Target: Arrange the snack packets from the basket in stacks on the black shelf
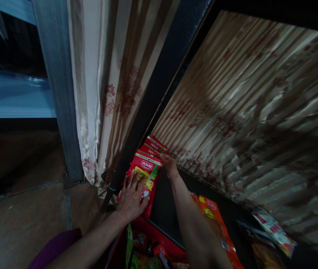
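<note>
Below centre, the left hand [132, 196] presses flat, fingers spread, on red snack packets [147, 164]! The right hand [169, 165] meets their right edge; whether it's gripping, I can't tell.

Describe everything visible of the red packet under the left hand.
The red packet looks like flexible plastic, with a pale strip across its top, a white-outlined logo, and yellow and green artwork. It overlaps similar red packets on a dark surface. The left hand rests on its lower part; the right hand is at its upper right edge, grip unclear.
</note>
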The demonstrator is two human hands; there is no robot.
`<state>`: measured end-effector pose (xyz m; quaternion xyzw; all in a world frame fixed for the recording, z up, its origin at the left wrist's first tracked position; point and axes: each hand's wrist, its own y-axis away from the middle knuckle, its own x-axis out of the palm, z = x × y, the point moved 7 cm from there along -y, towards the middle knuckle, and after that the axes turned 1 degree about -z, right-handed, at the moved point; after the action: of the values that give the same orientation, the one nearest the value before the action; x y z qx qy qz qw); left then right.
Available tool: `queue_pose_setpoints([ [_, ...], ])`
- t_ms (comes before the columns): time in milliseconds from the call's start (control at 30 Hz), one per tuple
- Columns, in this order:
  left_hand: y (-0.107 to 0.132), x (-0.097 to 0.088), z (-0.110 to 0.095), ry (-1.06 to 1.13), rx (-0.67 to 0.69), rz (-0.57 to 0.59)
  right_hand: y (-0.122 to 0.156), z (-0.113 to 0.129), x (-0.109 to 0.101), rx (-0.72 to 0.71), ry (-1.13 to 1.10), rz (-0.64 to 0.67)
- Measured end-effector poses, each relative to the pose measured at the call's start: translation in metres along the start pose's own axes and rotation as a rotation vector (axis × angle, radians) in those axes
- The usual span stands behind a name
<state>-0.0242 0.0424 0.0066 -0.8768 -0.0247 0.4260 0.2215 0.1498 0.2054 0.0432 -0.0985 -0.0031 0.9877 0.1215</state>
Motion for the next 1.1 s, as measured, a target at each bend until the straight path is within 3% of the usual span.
queue_pose_setpoints([
  [133, -0.001, -0.001, -0.001, 0.001, -0.017, -0.012, -0.012, 0.008, 0.012, 0.0, 0.074, 0.155],
  [400, -0.003, 0.0, 0.0, -0.001, -0.026, -0.015, -0.005, 0.019, 0.032, 0.085, 0.123, 0.4],
  [900, -0.013, -0.01, -0.002, 0.029, -0.002, -0.065, -0.01, 0.031, 0.041, 0.033, 0.112, 0.491],
  [1100, -0.016, -0.006, 0.0, 0.028, -0.02, -0.065, -0.021, 0.041, 0.051, 0.043, 0.384, 0.544],
])
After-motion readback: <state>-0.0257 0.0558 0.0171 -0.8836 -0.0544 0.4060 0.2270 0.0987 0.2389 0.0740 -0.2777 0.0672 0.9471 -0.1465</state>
